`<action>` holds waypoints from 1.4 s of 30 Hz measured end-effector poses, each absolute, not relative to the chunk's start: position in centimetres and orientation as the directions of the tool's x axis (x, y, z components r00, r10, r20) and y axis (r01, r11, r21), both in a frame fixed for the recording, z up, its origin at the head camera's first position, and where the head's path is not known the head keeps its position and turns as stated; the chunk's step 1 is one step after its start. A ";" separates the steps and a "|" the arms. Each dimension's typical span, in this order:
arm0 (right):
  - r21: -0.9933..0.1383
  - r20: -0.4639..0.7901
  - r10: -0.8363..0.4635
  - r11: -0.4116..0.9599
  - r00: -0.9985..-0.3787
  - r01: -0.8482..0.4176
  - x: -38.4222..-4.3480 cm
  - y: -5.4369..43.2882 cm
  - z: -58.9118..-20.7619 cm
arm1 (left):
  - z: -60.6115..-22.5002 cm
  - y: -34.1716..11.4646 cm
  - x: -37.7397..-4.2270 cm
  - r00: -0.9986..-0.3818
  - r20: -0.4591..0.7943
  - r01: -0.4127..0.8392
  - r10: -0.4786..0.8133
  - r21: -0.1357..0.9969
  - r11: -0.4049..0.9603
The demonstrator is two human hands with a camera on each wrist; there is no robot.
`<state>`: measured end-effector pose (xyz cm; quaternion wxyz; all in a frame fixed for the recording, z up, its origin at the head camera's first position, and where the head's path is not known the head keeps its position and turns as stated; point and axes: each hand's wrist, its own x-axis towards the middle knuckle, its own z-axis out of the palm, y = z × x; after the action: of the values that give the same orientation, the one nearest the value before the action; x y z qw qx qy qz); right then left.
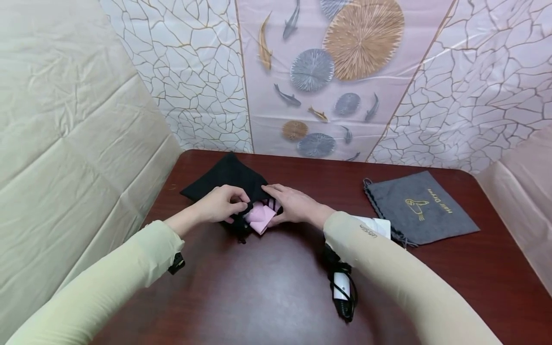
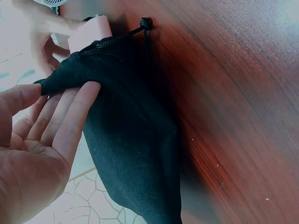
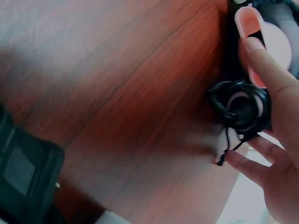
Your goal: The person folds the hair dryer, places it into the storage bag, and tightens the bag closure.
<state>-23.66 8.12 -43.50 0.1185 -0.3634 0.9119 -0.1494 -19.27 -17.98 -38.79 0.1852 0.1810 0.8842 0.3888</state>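
My left hand (image 1: 222,203) pinches the mouth edge of a black drawstring bag (image 1: 228,175), thumb on one side and fingers under the cloth in the left wrist view. A pink appliance (image 1: 260,216), which looks like a folded hair dryer, lies partly inside that mouth. My right hand (image 1: 293,203) holds it from the right; its thumb rests on the pink handle (image 3: 250,23) beside a black switch in the right wrist view. A coiled black cord (image 3: 240,109) sits under the palm. The appliance's far part is hidden in the bag.
A grey pouch (image 1: 424,208) printed "Hair Dryer" lies on the right of the dark red table (image 1: 267,287). Beneath my right forearm is a white appliance (image 1: 381,226), partly hidden. A white piece (image 1: 341,286) wrapped in black cord lies closer. Patterned cloth (image 1: 194,72) hangs behind.
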 end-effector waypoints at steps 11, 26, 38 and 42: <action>-0.360 -0.112 -0.713 0.679 -0.693 -0.640 -24.1 9.8 -43.5 | -38.8 -18.4 -19.2 -0.864 -0.188 0.176 0.467 0.757 0.630; -0.506 -0.095 -0.753 0.600 -0.651 -0.620 -26.0 10.3 -45.3 | -38.8 -18.2 -19.2 -0.854 -0.191 0.184 0.484 0.760 0.624; -0.433 0.022 -0.695 0.642 -0.719 -0.633 -24.9 8.4 -44.8 | -39.1 -18.4 -18.8 -0.852 -0.201 0.169 0.484 0.768 0.617; -0.421 0.066 -0.674 0.649 -0.735 -0.633 -24.6 8.1 -44.9 | -39.2 -18.6 -18.8 -0.855 -0.200 0.163 0.478 0.771 0.616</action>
<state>-24.61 8.09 -44.89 0.0485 -0.3604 0.9068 -0.2131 -18.76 -18.59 -39.20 0.1974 0.1829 0.8769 0.3984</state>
